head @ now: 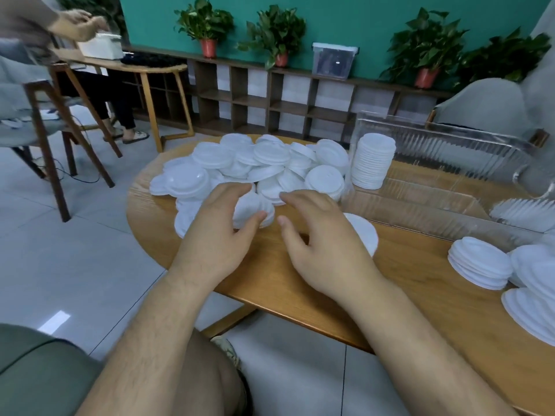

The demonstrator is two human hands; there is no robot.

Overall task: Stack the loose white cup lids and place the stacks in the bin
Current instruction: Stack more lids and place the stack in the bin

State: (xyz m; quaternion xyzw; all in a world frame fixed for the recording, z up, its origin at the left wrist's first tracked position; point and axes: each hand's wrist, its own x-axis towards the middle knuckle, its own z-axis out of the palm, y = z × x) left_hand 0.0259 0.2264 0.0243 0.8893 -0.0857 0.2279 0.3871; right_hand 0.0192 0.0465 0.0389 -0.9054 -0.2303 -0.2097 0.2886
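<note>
- Presently, the loose lids (255, 163) are seen heaped on the far left part of the counter (270, 265), overlapping at all angles.
- The left hand (222, 217) is laid at the heap's near edge. Its fingers (237, 190) and thumb are curled round a short stack (255, 205), which appears tipped on its rim, its axis roughly level and pointing rightward.
- The right hand (321, 235) is held just right of that stack. Its fingers are loosely bent and nothing is gripped, with bare counter visible between thumb and forefinger.
- A single lid (365, 235) lies flat, partly hidden behind the right hand.
- The clear bin (450, 145) stands further right, with one upright stack (372, 163) inside its left end.
- More finished stacks (477, 265) rest on the counter at far right, outside the bin.
- Judgement: the bin lies rightward of the held stack, so the right hand is taken as the nearer for the transfer. Squaring the stack between both hands is probably wanted first.
</note>
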